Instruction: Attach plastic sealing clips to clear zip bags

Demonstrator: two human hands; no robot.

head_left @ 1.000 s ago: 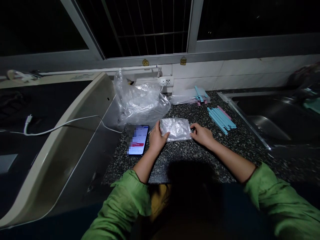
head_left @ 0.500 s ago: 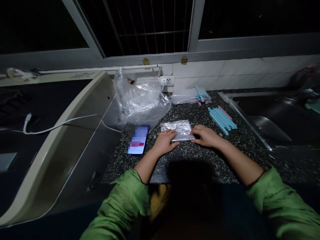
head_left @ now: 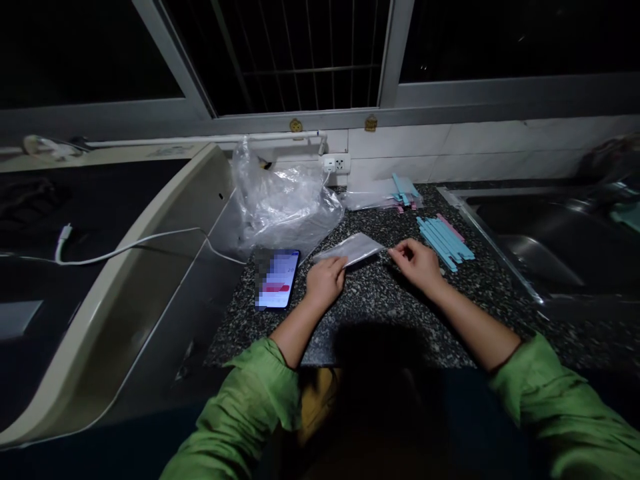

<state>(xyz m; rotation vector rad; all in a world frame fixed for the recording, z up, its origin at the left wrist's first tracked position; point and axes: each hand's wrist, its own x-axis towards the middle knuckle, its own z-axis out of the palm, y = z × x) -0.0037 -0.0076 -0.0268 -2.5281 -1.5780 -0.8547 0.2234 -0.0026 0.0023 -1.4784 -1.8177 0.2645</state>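
Over at the head view, I see the left hand (head_left: pixel 326 281) with its fingers holding the near-left side of a plastic packet (head_left: pixel 356 249) above the speckled tabletop (head_left: pixel 367 297), between both hands. The right hand (head_left: pixel 419 263) has its fingers drawn narrow by the packet's right corner; whether they grip it, I can't tell. A lit phone (head_left: pixel 278 280) lies left, blue strips (head_left: pixel 443 241) right.
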